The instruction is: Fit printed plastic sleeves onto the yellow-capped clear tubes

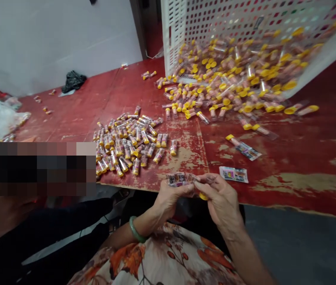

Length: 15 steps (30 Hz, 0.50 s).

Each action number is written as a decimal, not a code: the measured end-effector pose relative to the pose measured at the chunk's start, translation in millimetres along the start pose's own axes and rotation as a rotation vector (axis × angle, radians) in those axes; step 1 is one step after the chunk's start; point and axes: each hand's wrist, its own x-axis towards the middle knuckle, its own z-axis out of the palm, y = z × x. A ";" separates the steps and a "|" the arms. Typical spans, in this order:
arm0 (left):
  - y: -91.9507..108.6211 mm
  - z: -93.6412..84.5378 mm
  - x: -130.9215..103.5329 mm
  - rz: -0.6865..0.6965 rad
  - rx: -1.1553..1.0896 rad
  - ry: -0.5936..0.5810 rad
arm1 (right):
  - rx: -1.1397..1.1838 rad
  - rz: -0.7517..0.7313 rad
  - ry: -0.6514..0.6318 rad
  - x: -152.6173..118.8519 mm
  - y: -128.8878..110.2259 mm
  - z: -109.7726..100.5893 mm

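Observation:
My left hand is closed around a fanned stack of small printed plastic labels just over the table's front edge. My right hand pinches close against the stack's right end, fingers bent. From under those fingers shows a yellow cap; the clear tube it seems to belong to is mostly hidden. On the table just beyond my right hand lies a flat printed packet. Farther back, a yellow-capped tube has a printed label at its lower end.
A white perforated crate lies tipped at the back right, spilling yellow-capped clear tubes with pinkish contents. Left of centre is a pile of labelled tubes. A black plastic bag sits on the red table. Another person sits close on my left.

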 end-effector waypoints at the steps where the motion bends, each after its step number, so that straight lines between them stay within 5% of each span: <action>1: -1.1 0.1 -1.4 -0.012 0.007 -0.002 | -0.006 0.005 0.011 2.3 -0.8 1.6; 6: -0.7 -2.8 -1.6 -0.018 -0.007 0.025 | -0.144 -0.090 -0.013 13.0 -6.3 2.2; 15: 19.8 -9.0 1.9 0.057 -0.076 0.170 | -0.369 -0.203 -0.294 9.8 -13.6 -21.4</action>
